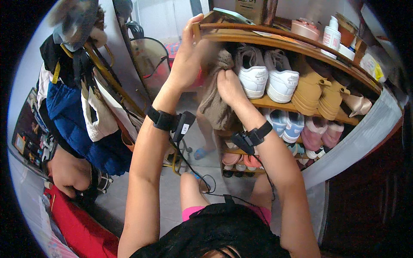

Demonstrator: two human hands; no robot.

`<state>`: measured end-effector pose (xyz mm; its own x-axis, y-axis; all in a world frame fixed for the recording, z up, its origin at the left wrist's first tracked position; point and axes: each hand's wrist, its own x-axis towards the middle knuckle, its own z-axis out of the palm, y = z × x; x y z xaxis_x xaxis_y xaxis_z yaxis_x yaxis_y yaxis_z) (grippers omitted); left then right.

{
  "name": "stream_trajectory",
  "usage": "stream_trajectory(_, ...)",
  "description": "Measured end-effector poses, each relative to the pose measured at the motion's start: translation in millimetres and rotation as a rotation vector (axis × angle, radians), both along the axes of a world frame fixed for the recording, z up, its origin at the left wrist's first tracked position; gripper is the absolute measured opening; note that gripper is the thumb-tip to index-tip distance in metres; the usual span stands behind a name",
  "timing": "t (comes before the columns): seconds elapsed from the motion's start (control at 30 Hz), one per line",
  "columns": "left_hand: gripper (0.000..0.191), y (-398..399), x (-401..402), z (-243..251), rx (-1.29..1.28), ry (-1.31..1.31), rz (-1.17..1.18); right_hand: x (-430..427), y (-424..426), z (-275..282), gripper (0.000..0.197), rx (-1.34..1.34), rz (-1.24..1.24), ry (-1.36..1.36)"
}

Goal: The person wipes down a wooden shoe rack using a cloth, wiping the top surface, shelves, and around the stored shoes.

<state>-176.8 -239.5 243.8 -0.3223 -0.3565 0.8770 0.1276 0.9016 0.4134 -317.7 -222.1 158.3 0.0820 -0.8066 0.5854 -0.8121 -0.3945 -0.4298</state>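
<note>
My right hand point(228, 86) is closed on a brown fleecy cloth point(215, 111), bunched above the fist and hanging down beside the left end of a wooden shoe rack point(222, 37). My left hand point(186, 63) is raised at the rack's top left corner, its fingertips at the corner post. Part of its grip is hidden and a brown blur lies beside it. Just right of the cloth, a pair of white Nike sneakers point(253, 82) stands on the upper shelf, heels outward. Tan shoes point(306, 93) stand farther along that shelf.
Blue-and-white sneakers point(293, 125) and pink shoes point(313, 132) fill lower shelves. A pump bottle point(331, 37) and phone point(234, 15) lie on top. A pale curtain point(358, 145) hangs right. Left, a coat stand point(103, 75) carries bags and a blue padded jacket point(69, 106). Cables point(190, 166) trail from my wristbands.
</note>
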Motion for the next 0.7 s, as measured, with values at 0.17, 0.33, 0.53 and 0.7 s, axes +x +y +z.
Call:
stream_trajectory(0.17,0.057,4.0,-0.3,-0.4,-0.022,-0.014,0.102,10.1,24.5,1.1,0.039,-0.050,-0.082,-0.292)
stream_trajectory(0.33,0.057,4.8,-0.5,-2.6,-0.045,0.025,0.105,16.9,37.6,-9.0,0.033,-0.013,-0.132,-0.211)
stream_trajectory(0.53,0.057,7.4,-2.2,-1.4,-0.044,0.003,0.102,0.3,79.9,-31.4,0.050,-0.207,0.071,0.060)
stream_trajectory(0.7,0.058,6.0,-6.3,-4.7,0.079,0.067,0.052,-10.2,78.8,-21.2,0.065,-0.376,-0.029,0.389)
